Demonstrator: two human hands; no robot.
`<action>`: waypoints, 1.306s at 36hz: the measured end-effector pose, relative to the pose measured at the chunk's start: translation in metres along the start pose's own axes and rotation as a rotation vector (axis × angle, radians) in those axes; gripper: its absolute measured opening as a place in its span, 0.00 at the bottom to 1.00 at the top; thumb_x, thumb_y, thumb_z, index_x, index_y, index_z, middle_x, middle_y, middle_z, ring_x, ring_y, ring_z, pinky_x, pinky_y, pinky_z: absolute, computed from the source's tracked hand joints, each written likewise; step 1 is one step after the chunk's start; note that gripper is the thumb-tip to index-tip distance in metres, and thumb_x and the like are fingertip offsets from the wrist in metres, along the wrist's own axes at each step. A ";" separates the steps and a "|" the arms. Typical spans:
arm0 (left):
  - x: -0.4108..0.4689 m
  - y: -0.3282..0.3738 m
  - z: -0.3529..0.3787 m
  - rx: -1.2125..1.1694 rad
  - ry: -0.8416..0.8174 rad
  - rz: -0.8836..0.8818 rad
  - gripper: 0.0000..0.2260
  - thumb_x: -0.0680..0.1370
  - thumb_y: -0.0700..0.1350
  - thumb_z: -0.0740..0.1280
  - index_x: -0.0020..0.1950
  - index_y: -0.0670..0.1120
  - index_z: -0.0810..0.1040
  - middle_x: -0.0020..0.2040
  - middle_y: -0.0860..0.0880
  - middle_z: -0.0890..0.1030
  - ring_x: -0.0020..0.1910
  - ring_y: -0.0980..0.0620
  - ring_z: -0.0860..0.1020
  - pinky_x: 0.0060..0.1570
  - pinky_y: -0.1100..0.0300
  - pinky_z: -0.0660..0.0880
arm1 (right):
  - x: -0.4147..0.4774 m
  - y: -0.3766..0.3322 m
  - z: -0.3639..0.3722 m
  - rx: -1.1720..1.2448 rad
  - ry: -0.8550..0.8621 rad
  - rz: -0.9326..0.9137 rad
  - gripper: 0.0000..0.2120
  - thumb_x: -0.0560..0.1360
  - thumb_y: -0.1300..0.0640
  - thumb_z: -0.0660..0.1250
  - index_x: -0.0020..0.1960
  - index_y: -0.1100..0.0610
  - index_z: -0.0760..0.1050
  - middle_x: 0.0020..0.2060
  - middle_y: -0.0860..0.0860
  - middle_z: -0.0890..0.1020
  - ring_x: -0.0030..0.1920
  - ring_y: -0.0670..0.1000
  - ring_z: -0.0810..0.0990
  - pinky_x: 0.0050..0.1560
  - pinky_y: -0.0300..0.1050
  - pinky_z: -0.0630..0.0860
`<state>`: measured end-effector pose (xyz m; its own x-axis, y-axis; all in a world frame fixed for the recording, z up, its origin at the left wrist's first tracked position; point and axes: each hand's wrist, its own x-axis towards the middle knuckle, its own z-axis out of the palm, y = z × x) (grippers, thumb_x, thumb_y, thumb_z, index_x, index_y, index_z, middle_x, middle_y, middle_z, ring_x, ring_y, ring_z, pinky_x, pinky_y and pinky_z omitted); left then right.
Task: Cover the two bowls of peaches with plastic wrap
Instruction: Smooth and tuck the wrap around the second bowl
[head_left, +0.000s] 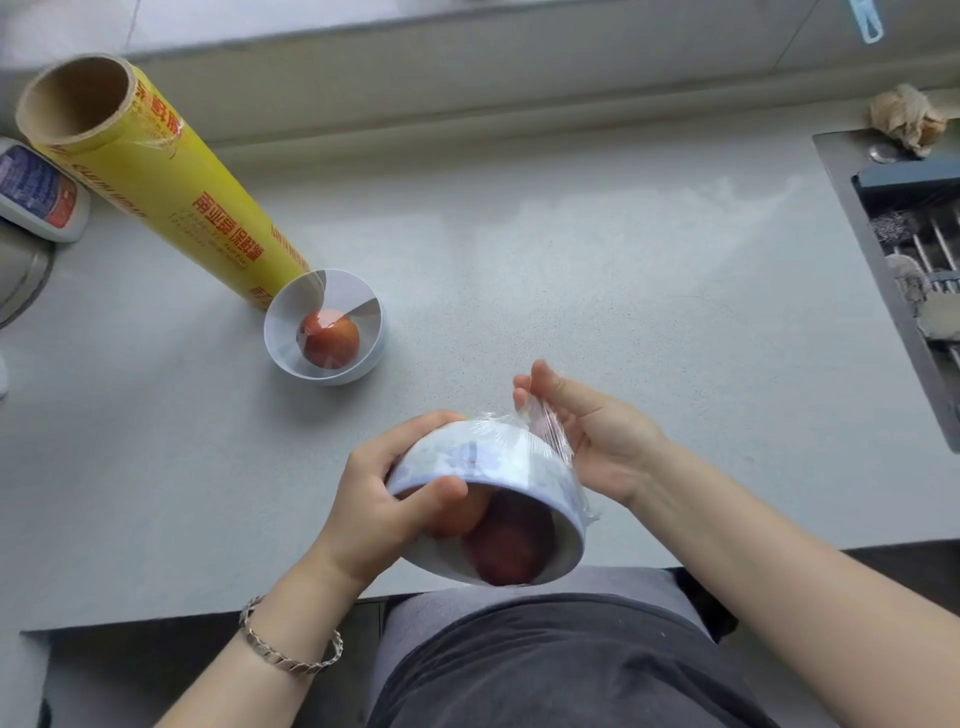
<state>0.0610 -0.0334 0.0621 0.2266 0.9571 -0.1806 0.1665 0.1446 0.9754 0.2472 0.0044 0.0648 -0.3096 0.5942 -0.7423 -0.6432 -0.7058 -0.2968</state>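
I hold a white bowl with a faint blue pattern (483, 470) tilted toward me above the counter's front edge, peaches (506, 545) showing through the film over its mouth. My left hand (387, 499) grips its left rim, thumb across the opening. My right hand (587, 434) lies against the bowl's right side, fingers straight, with plastic wrap (545, 426) stretched between them and the bowl. A second white bowl (324, 327) stands on the counter farther left, holding one peach (328, 338) under a taut film. The yellow plastic wrap roll (156, 176) stands on end behind it.
A grey counter (571, 270) spreads around. A sink with a rack and utensils (919, 260) lies at the right edge, a crumpled paper (906, 119) behind it. A white container with a blue-red label (36, 192) sits at the far left. A wall ledge runs along the back.
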 end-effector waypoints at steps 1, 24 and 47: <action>0.000 0.000 -0.001 -0.003 0.013 0.008 0.25 0.58 0.72 0.70 0.50 0.63 0.81 0.48 0.60 0.83 0.48 0.62 0.80 0.49 0.70 0.72 | 0.000 0.001 0.001 0.014 0.046 0.005 0.05 0.66 0.62 0.70 0.34 0.63 0.77 0.26 0.52 0.81 0.27 0.45 0.81 0.29 0.35 0.78; -0.005 -0.001 -0.002 -0.013 0.150 0.056 0.23 0.58 0.72 0.70 0.49 0.65 0.80 0.47 0.62 0.83 0.47 0.63 0.79 0.49 0.70 0.73 | -0.050 -0.014 -0.007 -0.894 0.115 -0.705 0.10 0.70 0.46 0.67 0.40 0.52 0.81 0.36 0.46 0.84 0.40 0.43 0.81 0.46 0.35 0.78; -0.006 0.003 0.005 -0.035 0.156 -0.002 0.33 0.57 0.72 0.71 0.50 0.49 0.79 0.48 0.56 0.84 0.49 0.56 0.81 0.50 0.65 0.75 | -0.028 -0.008 -0.004 -1.267 -0.393 -0.200 0.25 0.55 0.40 0.70 0.51 0.46 0.76 0.39 0.37 0.80 0.42 0.37 0.79 0.42 0.29 0.72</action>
<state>0.0653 -0.0403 0.0651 0.0745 0.9837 -0.1636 0.1331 0.1528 0.9793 0.2639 -0.0080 0.0857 -0.6039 0.6483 -0.4637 0.3203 -0.3353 -0.8860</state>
